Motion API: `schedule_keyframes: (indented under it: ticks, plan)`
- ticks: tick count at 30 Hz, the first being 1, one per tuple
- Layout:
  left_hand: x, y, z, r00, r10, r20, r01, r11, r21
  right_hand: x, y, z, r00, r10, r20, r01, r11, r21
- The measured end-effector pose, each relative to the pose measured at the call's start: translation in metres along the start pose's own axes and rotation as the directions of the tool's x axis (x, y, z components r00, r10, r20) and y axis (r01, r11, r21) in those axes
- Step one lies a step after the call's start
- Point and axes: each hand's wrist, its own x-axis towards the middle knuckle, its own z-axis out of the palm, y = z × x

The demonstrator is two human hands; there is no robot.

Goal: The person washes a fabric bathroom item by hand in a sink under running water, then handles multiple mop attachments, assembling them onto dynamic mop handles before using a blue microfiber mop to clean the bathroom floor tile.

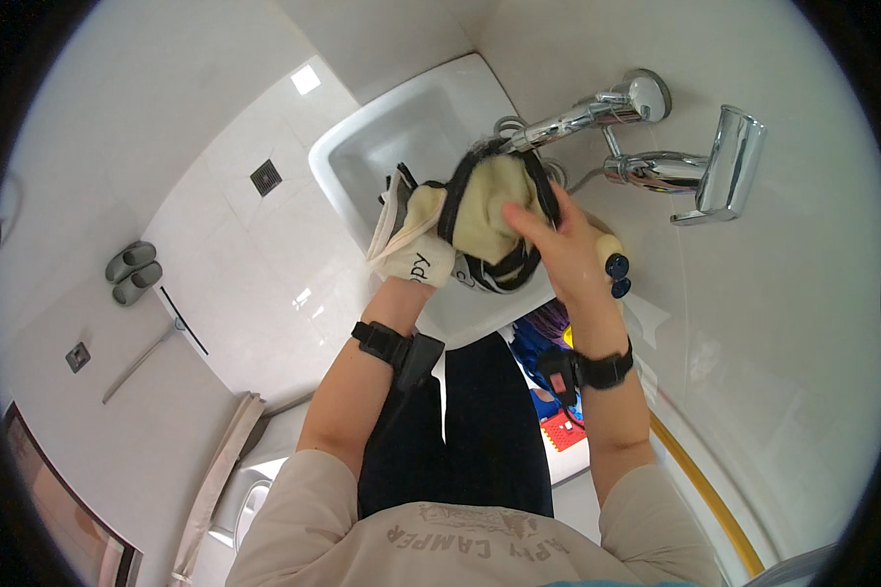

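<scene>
A soft cream cloth item with black edging and dark lettering [494, 201] is spread over the sink, below the spout. I cannot tell exactly what kind of item it is. My right hand [568, 249] grips its right side, thumb pressed on the cream face and fingers behind the black rim. A cream flap with a light border covers my left hand [408, 291], so only the wrist end shows and the fingers are hidden. Black straps are on both wrists, each carrying a small dark device.
The white sink [335, 147] lies under both hands. A chrome tap [578, 119] and a chrome holder [729, 166] project from the right wall. Dark-capped bottles [617, 266] stand beside the sink. Colourful items [563, 430] lie below; grey slippers [132, 269] are at the left.
</scene>
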Motion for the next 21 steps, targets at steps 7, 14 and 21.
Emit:
schedule_keyframes:
  ticks: [7,14,21]
  plan:
    - [0.013,-0.032,-0.044,0.857,-0.465,-0.224,0.412,0.878,-0.244,-0.016,-0.01,-0.005,0.98,-0.196,-0.018,0.188,0.959,-0.211]
    - [-0.034,-0.004,-0.003,0.735,-0.484,-0.474,0.62,0.763,0.182,-0.045,-0.024,0.006,0.823,-0.536,-0.188,0.473,0.83,-0.296]
    - [-0.095,0.106,0.122,0.99,-0.133,0.049,0.076,0.789,0.609,-0.08,-0.05,0.038,0.676,-0.707,-0.209,0.58,0.685,-0.441]
